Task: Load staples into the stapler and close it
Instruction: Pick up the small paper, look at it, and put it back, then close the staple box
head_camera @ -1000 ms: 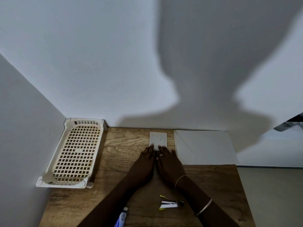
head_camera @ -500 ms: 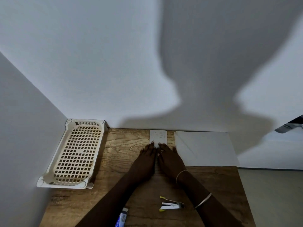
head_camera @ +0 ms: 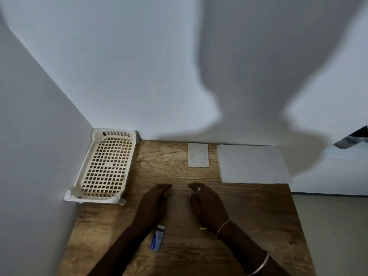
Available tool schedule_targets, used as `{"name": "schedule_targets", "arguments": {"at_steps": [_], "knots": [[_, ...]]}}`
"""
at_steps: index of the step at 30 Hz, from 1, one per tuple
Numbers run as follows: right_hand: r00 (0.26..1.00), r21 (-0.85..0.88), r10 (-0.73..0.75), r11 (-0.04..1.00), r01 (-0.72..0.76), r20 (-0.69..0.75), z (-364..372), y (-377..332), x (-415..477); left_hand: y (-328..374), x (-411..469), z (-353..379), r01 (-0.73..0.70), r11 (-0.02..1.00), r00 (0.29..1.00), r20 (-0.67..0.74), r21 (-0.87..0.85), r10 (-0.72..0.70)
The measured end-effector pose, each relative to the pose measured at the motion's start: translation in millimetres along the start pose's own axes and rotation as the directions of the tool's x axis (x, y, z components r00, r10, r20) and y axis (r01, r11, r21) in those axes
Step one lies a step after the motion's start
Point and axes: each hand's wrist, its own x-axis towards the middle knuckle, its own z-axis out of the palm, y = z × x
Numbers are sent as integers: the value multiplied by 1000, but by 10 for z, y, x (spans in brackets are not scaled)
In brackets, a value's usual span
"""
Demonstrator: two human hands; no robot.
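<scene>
Lying nearest the wearer, a blue-and-white packet, judged to be the staple box, rests on the desk with its long axis running roughly 1 to 7 o'clock, just beside the left forearm. Level with its far end, a small yellow tip shows at the inner edge of the right wrist. It is judged to belong to the stapler, but the wrist covers the rest, so the stapler's body and long axis cannot be read.

The left hand and right hand lie palm-down on the desk, fingers extended toward 12 o'clock, apart from each other and gripping nothing. The packet sits at about 6 o'clock of the left hand, and the yellow tip at about 6 o'clock of the right hand. Both task items therefore lie behind the hands, toward the wearer, and the coming reach would call for drawing back rather than forward. The right hand is the nearer to the stapler, the left to the packet.

Farther off, at 12 o'clock, a small white card lies flat. A white paper sheet lies at 1 o'clock, and a cream lattice basket stands at 10 o'clock against the wall.
</scene>
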Motion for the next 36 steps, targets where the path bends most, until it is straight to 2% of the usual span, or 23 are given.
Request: {"name": "schedule_targets", "arguments": {"at_steps": [3,8,12,15,18,28,32,36], "knots": [[999,122,-5,993,10,-39,95,-236,-274,-153,-432,-148,41,999,999,1,-22,-41],[989,249,122,958,-140,85,425,-551,-695,-326,-946,-209,81,996,996,36,-26,-80],[964,248,213,936,-248,161,650,-681,-855,-382,-1161,-181,87,996,985,150,-37,-81],[949,246,274,919,-307,157,740,-720,-870,-416,-1206,-132,82,995,981,182,-56,-71],[942,238,301,914,-329,147,783,-748,-837,-482,-1206,-68,77,997,973,219,-6,-74],[942,222,319,916,-335,107,892,-771,-814,-537,-1161,-37,-13,1000,978,208,3,12],[925,261,377,889,-376,45,866,-774,-707,-542,-1163,-52,-9,1000,982,191,18,6],[918,232,377,888,-396,122,861,-772,-587,-548,-1180,-37,-9,1000,982,189,23,5]]}}
